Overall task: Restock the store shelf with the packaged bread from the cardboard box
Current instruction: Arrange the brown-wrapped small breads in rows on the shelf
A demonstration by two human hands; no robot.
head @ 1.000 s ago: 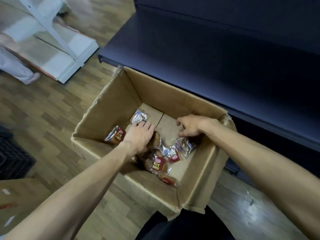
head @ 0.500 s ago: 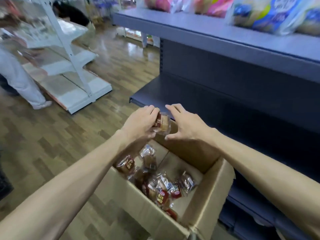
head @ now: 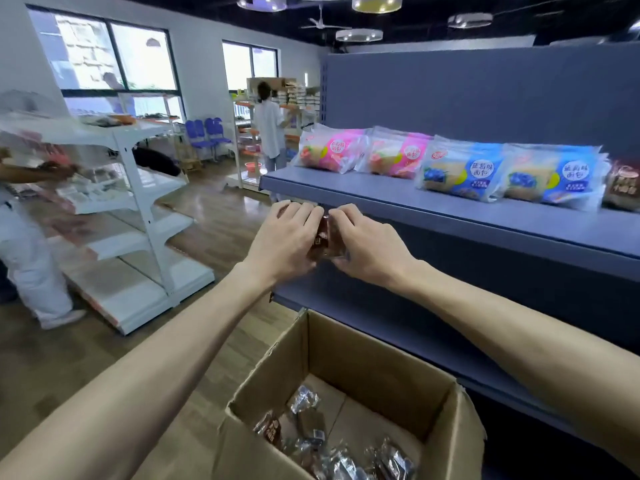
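Between my two hands I hold a small pack of brown bread [head: 325,239] in clear wrap, raised just below the front edge of the blue-grey upper shelf [head: 450,211]. My left hand [head: 282,239] grips its left side and my right hand [head: 367,242] grips its right side, so most of the pack is hidden. The open cardboard box [head: 346,351] stands on the floor below my arms. Several more wrapped bread packs [head: 322,441] lie on its bottom.
Pink bread bags [head: 332,152] and blue bread bags [head: 464,176] line the upper shelf toward the right. A lower shelf [head: 381,327] runs behind the box. A white shelf rack [head: 138,216] stands left, with a person [head: 27,244] beside it. Another person [head: 270,128] stands far back.
Both hands rose out of the box with a bread pack between them and lifted it from the lower shelf level up to the upper shelf edge. My view tilted up.
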